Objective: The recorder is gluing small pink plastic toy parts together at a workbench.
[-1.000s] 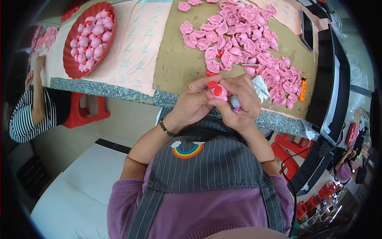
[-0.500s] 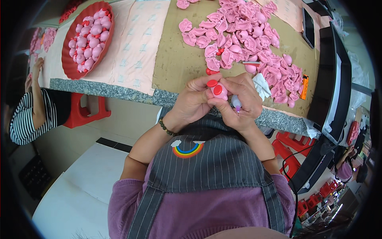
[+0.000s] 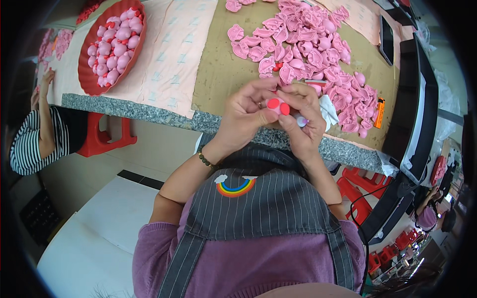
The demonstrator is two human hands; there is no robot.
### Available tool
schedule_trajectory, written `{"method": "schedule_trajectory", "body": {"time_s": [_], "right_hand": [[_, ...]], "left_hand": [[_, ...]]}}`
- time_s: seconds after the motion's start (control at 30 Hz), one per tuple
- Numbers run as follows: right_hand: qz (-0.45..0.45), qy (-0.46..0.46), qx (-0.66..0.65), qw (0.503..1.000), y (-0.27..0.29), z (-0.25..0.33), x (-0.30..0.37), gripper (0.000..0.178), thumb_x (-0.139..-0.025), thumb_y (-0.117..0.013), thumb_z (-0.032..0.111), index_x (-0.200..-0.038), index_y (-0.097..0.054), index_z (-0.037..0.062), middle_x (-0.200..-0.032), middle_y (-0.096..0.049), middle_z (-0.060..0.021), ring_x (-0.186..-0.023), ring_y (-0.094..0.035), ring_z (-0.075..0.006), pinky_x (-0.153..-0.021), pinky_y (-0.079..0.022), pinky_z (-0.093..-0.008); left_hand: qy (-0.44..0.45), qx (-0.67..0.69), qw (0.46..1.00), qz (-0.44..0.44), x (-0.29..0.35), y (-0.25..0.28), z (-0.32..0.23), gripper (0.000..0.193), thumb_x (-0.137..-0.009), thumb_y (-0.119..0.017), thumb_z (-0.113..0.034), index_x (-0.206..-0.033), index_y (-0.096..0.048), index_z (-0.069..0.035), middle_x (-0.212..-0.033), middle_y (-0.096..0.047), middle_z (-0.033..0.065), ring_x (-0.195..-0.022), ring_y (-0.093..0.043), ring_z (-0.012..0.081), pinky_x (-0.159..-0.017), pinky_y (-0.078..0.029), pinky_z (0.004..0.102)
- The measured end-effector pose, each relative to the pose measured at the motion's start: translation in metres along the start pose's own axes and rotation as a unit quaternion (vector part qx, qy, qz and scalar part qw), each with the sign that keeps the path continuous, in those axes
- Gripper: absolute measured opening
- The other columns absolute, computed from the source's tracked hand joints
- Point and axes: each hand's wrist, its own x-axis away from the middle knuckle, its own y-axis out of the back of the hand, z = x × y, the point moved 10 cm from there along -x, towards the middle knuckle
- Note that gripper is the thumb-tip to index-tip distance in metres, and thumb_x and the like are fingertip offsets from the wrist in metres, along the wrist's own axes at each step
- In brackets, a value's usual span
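Close to the table's front edge, my two hands are together around a small pink toy figure [image 3: 272, 112] with two round red feet. My left hand [image 3: 239, 116] pinches it from the left, thumb beside the feet. From the other side, the fingers and thumb of my right hand [image 3: 305, 136] press on it. A small whitish dropper bottle [image 3: 301, 121] with a purple tip is also tucked in my right hand. My fingers cover part of the figure. Beyond them lies a heap of pink moulded half shells [image 3: 298, 30] on brown board.
A red scalloped bowl [image 3: 87, 82] holds finished-looking pink and red pieces at the far left. A white cloth [image 3: 328, 112], an orange-handled tool [image 3: 379, 113] and a phone [image 3: 386, 39] lie at right. A person in a striped top [image 3: 32, 144] sits left, near a red stool [image 3: 107, 139].
The figure has been turned so both red feet face me side by side. My hands have shifted slightly, and the dropper bottle's tip has swung from pointing downward to pointing rightward.
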Motion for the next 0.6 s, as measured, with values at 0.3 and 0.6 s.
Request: {"method": "schedule_trajectory", "body": {"time_s": [0.3,0.6], "right_hand": [[0.042,-0.07,-0.06,0.995,-0.003,0.0,-0.003,0.043,-0.07,-0.072,0.01,-0.109,-0.059,-0.0013,-0.1,-0.056,-0.0103,-0.089,-0.053,-0.0162,-0.079,-0.042,-0.0268],[-0.009,-0.073,-0.077,0.994,-0.002,-0.014,0.013,0.038,-0.061,-0.077,0.0,-0.096,-0.063,-0.0049,-0.087,-0.062,-0.0102,-0.077,-0.056,-0.0152,-0.069,-0.043,-0.0244]], "left_hand": [[-0.168,-0.284,0.944,-0.015,0.002,-0.011,-0.036,0.029,-0.068,-0.067,0.011,-0.094,-0.058,0.002,-0.094,-0.058,0.0072,-0.084,-0.059,0.0132,-0.073,-0.051,0.0235],[-0.228,-0.469,0.853,0.029,0.014,-0.019,-0.047,0.026,-0.065,-0.065,0.013,-0.089,-0.065,0.004,-0.084,-0.063,0.0104,-0.075,-0.06,0.0137,-0.063,-0.048,0.0231]]}}
